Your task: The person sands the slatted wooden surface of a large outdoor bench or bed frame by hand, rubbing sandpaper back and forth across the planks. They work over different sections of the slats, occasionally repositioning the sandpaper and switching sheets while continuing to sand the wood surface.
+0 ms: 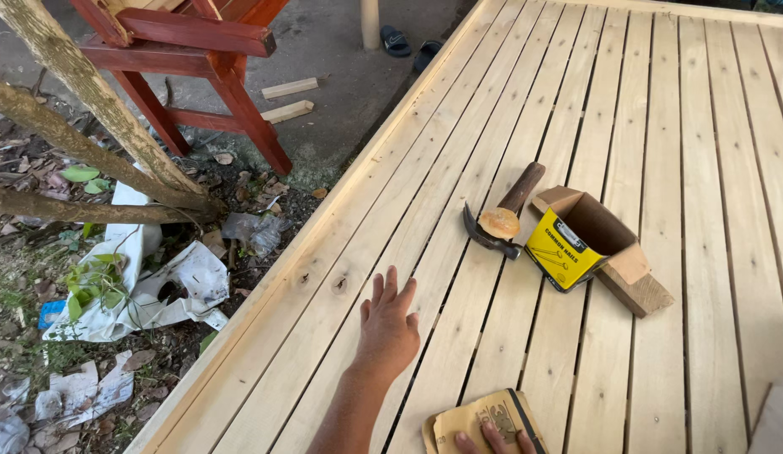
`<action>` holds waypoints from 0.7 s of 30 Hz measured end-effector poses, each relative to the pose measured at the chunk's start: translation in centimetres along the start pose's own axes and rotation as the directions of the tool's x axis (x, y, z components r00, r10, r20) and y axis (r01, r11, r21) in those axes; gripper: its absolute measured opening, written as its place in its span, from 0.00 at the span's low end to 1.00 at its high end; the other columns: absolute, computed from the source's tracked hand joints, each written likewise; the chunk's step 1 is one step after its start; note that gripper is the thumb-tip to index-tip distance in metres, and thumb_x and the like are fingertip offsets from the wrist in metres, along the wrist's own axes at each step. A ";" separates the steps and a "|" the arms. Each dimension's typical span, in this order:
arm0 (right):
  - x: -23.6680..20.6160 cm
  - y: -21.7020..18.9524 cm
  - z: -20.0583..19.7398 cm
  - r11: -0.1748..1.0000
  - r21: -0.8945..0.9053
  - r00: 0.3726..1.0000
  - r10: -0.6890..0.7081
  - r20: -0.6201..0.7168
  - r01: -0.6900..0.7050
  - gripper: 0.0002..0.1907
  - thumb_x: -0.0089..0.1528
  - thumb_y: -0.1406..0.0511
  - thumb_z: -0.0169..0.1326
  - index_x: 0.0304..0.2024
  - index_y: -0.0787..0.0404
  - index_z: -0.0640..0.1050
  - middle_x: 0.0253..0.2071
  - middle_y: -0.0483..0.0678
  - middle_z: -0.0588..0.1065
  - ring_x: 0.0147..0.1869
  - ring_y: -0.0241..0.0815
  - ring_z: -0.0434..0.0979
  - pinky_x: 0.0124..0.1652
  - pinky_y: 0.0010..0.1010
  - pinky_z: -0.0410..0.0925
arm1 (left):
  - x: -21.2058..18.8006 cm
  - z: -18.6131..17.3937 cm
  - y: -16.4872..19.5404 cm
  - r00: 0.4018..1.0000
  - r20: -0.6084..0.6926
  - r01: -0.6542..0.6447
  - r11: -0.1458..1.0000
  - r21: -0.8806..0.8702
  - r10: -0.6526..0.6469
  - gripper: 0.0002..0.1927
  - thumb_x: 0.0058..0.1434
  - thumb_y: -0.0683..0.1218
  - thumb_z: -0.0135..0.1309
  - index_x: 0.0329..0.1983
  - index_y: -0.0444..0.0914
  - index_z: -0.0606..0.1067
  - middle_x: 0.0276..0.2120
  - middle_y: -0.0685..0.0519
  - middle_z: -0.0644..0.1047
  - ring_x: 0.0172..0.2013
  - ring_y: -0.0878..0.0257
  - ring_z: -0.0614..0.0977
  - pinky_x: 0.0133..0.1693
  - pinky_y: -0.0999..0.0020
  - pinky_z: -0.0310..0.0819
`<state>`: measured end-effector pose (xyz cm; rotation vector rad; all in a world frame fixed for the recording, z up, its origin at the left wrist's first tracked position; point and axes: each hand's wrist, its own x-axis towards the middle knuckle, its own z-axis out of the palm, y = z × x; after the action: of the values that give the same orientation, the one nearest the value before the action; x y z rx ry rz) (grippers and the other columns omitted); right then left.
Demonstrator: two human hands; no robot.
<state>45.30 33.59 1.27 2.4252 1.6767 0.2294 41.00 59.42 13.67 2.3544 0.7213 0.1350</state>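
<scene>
Left hand (388, 326) flat on the slatted wooden platform (661, 126), fingers (390, 290) spread and empty, palm down on bare pale slats. Right hand (492, 440) barely in view at the bottom edge, fingertips pressing a folded sheet of sandpaper (480, 419) against the wood; whether pinching or only resting, cannot tell. Beyond the left fingertips, up and to the right: a claw hammer (501, 220) lying on the slats, touching an open yellow cardboard nail box (576, 240), with a short wooden block (634, 290) under it. Slats already laid across the frame; judging by the sandpaper, smoothing in hand, extent done not readable
</scene>
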 end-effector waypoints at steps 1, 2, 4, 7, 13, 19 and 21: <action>0.4 0.3 -0.2 0.999 0.037 0.984 -0.010 0.181 0.003 0.36 0.67 0.48 0.44 0.75 0.31 0.47 0.77 0.45 0.42 0.78 0.58 0.43 0.66 0.68 0.45 | 0.0 0.2 0.0 1.000 0.018 0.013 1.000 -0.015 -0.012 0.31 0.65 0.41 0.48 0.72 0.44 0.60 0.77 0.47 0.45 0.76 0.48 0.42 0.69 0.39 0.42; 1.2 0.9 -0.8 0.997 0.074 0.934 -0.025 0.357 -0.002 0.36 0.68 0.47 0.44 0.76 0.30 0.45 0.78 0.44 0.39 0.79 0.57 0.39 0.67 0.68 0.42 | 0.0 0.3 0.0 1.000 0.018 0.011 1.000 -0.004 -0.011 0.30 0.65 0.42 0.48 0.72 0.44 0.61 0.77 0.47 0.45 0.76 0.48 0.42 0.69 0.40 0.42; 2.5 2.0 -3.2 0.990 0.136 0.737 -0.068 0.672 -0.032 0.36 0.71 0.45 0.42 0.76 0.27 0.42 0.80 0.41 0.33 0.83 0.55 0.30 0.71 0.69 0.37 | -0.1 0.4 0.1 1.000 0.021 0.011 1.000 0.011 -0.012 0.30 0.65 0.42 0.49 0.72 0.44 0.61 0.77 0.48 0.46 0.77 0.48 0.43 0.70 0.40 0.43; 7.6 4.5 -5.9 0.976 0.137 0.985 0.159 0.071 -0.167 0.35 0.65 0.46 0.42 0.74 0.31 0.51 0.80 0.43 0.42 0.81 0.57 0.37 0.67 0.69 0.45 | 0.0 0.1 0.0 1.000 -0.001 0.000 1.000 0.001 0.000 0.30 0.64 0.42 0.49 0.71 0.44 0.62 0.77 0.48 0.47 0.76 0.48 0.44 0.70 0.39 0.44; 5.3 -0.5 -1.1 0.995 0.056 0.920 0.052 0.389 -0.079 0.33 0.67 0.49 0.43 0.74 0.34 0.53 0.79 0.46 0.46 0.78 0.58 0.45 0.65 0.67 0.48 | 0.4 0.3 -0.6 0.995 -0.085 -0.044 0.998 0.034 0.047 0.27 0.65 0.45 0.51 0.68 0.41 0.66 0.76 0.47 0.48 0.76 0.45 0.43 0.68 0.36 0.43; 3.9 -5.1 4.0 0.989 -0.144 0.703 -0.087 -0.706 -0.023 0.31 0.68 0.48 0.48 0.72 0.35 0.57 0.78 0.48 0.54 0.77 0.56 0.55 0.63 0.65 0.54 | 0.1 1.3 -0.5 0.999 -0.014 -0.039 0.998 0.039 0.039 0.22 0.68 0.48 0.47 0.65 0.43 0.69 0.75 0.50 0.53 0.76 0.46 0.46 0.68 0.36 0.44; 5.7 -4.6 2.0 0.988 -0.153 0.647 -0.095 -0.757 -0.034 0.31 0.69 0.46 0.49 0.72 0.36 0.57 0.79 0.47 0.54 0.78 0.54 0.55 0.64 0.63 0.54 | 0.1 1.3 -0.6 0.999 -0.031 -0.016 1.000 0.012 0.016 0.21 0.69 0.50 0.46 0.64 0.43 0.70 0.75 0.50 0.55 0.76 0.46 0.47 0.68 0.35 0.44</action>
<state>43.55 40.37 -1.63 2.2991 1.8570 1.5154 41.22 59.11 12.30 2.3745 0.7203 0.1751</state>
